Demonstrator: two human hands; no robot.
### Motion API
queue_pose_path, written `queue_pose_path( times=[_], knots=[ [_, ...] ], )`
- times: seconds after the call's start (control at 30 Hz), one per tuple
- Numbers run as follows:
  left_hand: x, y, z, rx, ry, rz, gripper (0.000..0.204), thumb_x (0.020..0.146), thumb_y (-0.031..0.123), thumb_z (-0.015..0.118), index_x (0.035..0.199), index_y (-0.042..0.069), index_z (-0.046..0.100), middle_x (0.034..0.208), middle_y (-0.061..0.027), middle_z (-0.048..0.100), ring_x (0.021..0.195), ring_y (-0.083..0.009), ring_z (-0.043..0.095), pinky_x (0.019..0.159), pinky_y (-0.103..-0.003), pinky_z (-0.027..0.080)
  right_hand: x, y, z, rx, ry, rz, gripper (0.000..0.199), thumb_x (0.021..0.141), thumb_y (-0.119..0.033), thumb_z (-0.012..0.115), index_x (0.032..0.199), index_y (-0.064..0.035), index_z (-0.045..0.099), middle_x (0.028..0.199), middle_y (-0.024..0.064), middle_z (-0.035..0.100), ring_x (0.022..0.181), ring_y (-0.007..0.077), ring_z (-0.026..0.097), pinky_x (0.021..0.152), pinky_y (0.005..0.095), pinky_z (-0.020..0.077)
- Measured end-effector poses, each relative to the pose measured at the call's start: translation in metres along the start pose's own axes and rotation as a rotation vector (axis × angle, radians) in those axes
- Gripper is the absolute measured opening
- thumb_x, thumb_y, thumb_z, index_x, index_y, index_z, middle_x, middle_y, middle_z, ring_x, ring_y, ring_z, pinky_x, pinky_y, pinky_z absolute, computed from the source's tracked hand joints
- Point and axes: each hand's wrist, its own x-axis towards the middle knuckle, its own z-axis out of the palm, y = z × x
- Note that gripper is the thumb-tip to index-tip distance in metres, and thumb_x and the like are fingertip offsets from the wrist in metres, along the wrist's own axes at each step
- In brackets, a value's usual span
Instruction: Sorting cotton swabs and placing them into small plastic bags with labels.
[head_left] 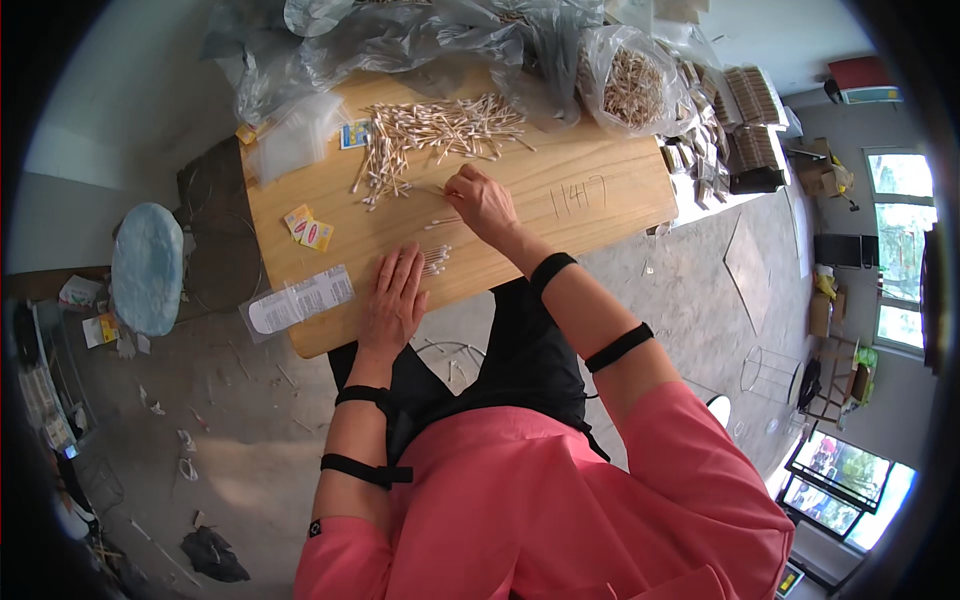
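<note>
Head view, single item on record: I am looking down on a wooden board (560, 215) serving as a worktop, with a loose heap of cotton swabs (430, 135) lying across its far half. The right hand (482, 203) is working at the near edge of that heap, fingers curled together and pinching what I am reading as one or a few swabs at the fingertips; the exact count is too small for me to tell. The left hand (393, 300) is lying flat, palm down and fingers together, at the board's near edge, touching a small aligned bunch of swabs (436, 260) just beside its fingertips. A single loose swab (440, 223) is lying between the two hands. Judgement on handling: the step is going best when the right hand is lifting few swabs at a time and laying them parallel to the bunch, while the left is bracing the bunch so it is not rolling off. Also catalogued: a flat clear packet (300, 298) overhanging the board left of the left hand, small yellow cards (310, 230), and clear plastic bags (625, 85) holding more swabs at the far edge.
</note>
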Motion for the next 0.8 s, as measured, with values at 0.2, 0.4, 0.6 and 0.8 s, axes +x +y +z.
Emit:
queue_pose_path(
  times=[0.2,0.4,0.6,0.8],
  knots=[
    [-0.002,-0.001,-0.002,-0.01,0.01,0.01,0.062,0.088,0.022,0.059,0.144,0.004,0.04,0.152,-0.0088,0.036,0.143,-0.0278,0.03,0.119,-0.044,0.024,-0.014,0.025,-0.026,0.045,-0.134,0.045,0.012,0.085,-0.019,0.063,0.082,-0.0083,0.069,0.088,0.0081,0.062,0.081,0.0305,0.064,0.07,0.0414,0.0519],
    [-0.001,-0.001,-0.001,-0.065,0.003,-0.002,0.063,0.087,0.02,0.062,0.144,0.003,0.04,0.152,-0.009,0.035,0.144,-0.0279,0.027,0.12,-0.045,0.024,-0.047,0.016,-0.022,0.228,-0.029,0.05,0.024,0.076,-0.014,0.073,0.098,-0.0056,0.067,0.1,0.0123,0.062,0.086,0.0333,0.065,0.074,0.0396,0.0533],
    [-0.001,0.0,-0.001,-0.071,0.006,-0.004,0.063,0.087,0.018,0.063,0.144,0.003,0.04,0.153,-0.0081,0.035,0.144,-0.0281,0.027,0.119,-0.044,0.024,-0.053,0.007,-0.008,0.369,0.087,0.154,0.023,0.074,-0.008,0.074,0.096,-0.0033,0.068,0.099,0.0148,0.062,0.085,0.0335,0.064,0.076,0.0381,0.0533],
    [-0.002,0.0,0.0,0.008,-0.012,0.013,0.066,0.087,0.021,0.062,0.145,0.003,0.038,0.154,-0.0082,0.034,0.145,-0.0286,0.026,0.12,-0.045,0.022,-0.046,-0.014,0.012,0.395,0.087,0.1,0.015,0.075,-0.007,0.07,0.09,-0.0024,0.069,0.093,0.0152,0.062,0.084,0.0343,0.063,0.075,0.0392,0.0525]
  ],
)
